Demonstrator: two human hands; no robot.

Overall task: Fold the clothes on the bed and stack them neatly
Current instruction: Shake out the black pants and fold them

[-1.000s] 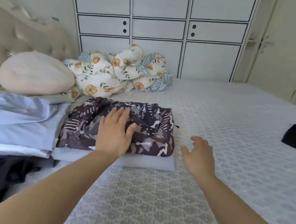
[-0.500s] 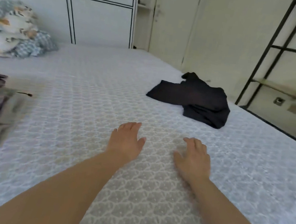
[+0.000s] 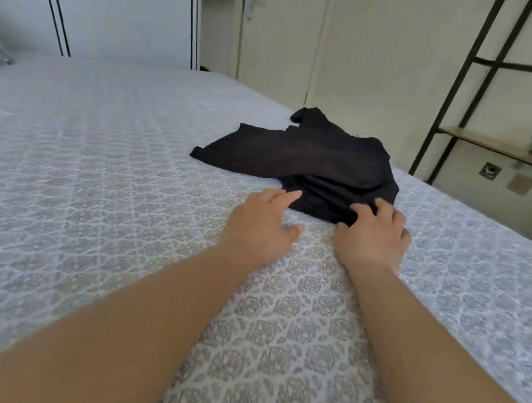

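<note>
Black garment point(image 3: 301, 153): lies crumpled on the bed point(image 3: 91, 178), just beyond both hands, its near hem at their fingertips.
Head view, left hand point(image 3: 263, 223): palm down on the bed, fingers loosely spread and holding nothing, fingertips at the garment's near edge.
Head view, right hand point(image 3: 373, 237): fingers bent over the garment's near corner, thumb below the hem; it looks like the start of a pinch, but whether cloth is gripped I cannot tell.
Beyond the hands: a wardrobe point(image 3: 115, 2) past the bed's far side; a black metal shelf point(image 3: 514, 153) to the right.
Step in hand: by my reading, reaching for the next piece to fold.
Next move: probably take hold of the hem, draw the garment nearer and spread it flat; bunched layers may need shaking loose.
</note>
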